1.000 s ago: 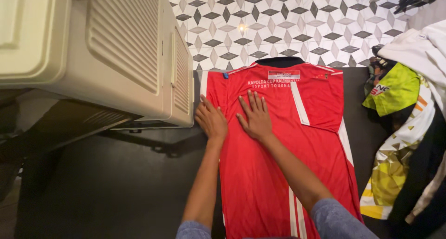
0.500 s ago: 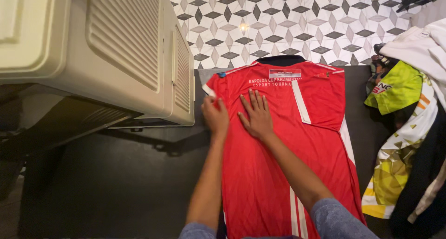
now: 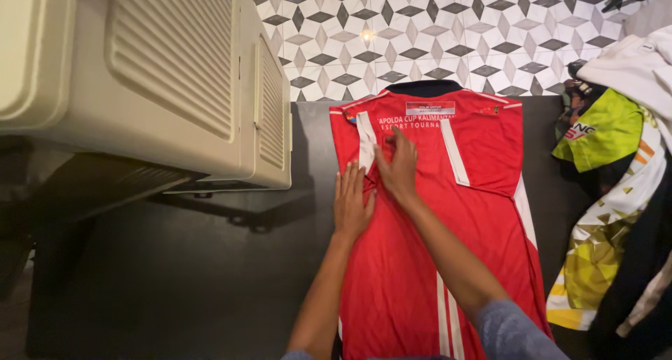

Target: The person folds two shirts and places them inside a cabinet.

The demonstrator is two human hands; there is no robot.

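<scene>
A: Jersey (image 3: 427, 213), red with white stripes, lies flat and back-up on the dark table (image 3: 175, 276); its long axis runs from the collar at upper centre of the frame down to the hem at the bottom edge.

B: And the 2 hands?

A: Both rest on its upper left part. The left hand (image 3: 352, 200) lies open, palm down, fingers together, on the folded left edge. The right hand (image 3: 399, 165) sits just above and to the right of it, fingers curled onto the cloth near the folded-in sleeve (image 3: 366, 139); whether it pinches the fabric cannot be told.

B: Which is nearer the collar?

A: The right one (the left is lower in the frame, closer to the shirt's side).

B: Around them?

A: A cream louvred appliance (image 3: 161, 80) fills the upper left, touching the table. A heap of clothes (image 3: 609, 192), yellow-green, white and black, lies at the right edge, just beside the jersey. A wall of grey and white diamond tiles (image 3: 448, 31) crosses the top.
</scene>
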